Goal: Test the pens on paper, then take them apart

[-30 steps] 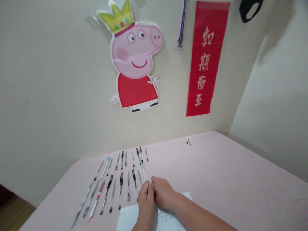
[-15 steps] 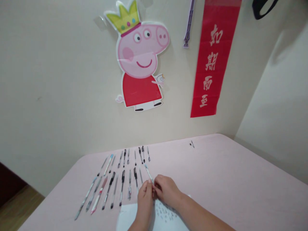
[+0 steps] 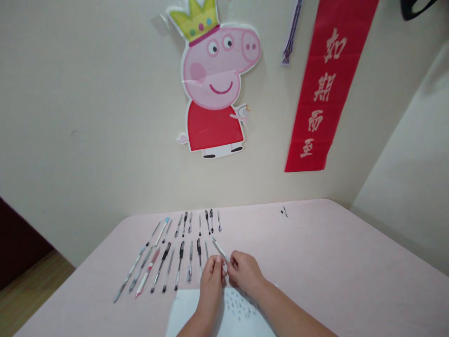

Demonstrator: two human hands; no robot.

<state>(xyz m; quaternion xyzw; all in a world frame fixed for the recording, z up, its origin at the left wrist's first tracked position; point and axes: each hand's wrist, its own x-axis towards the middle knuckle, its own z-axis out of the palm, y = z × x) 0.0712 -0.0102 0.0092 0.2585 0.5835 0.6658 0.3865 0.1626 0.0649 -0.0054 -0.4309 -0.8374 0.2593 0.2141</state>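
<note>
A slim pen (image 3: 220, 248), whitish with a light blue tip, slants up and to the left from between my hands. My right hand (image 3: 246, 272) is closed with its fingertips round the pen's lower end. Close against it, my left hand (image 3: 211, 276) is pinched shut beside the same end. What sits between its fingertips is mostly hidden; a small reddish spot shows there. Under both wrists lies a white sheet of paper (image 3: 186, 304) with several small dark marks on its right part.
Two rows of pens lie left of my hands, among them a black-capped pen (image 3: 179, 265) and a pink pen (image 3: 148, 272). Small dark pieces (image 3: 285, 212) lie at the far right of the pink tabletop (image 3: 333, 262). Behind it stands a wall with a cartoon pig cutout (image 3: 215, 126) and red banner (image 3: 315, 107).
The view has shifted, so the wall decorations sit farther right. The pen is tilted more to the left, and its lower end has come nearer my right fingertips.
</note>
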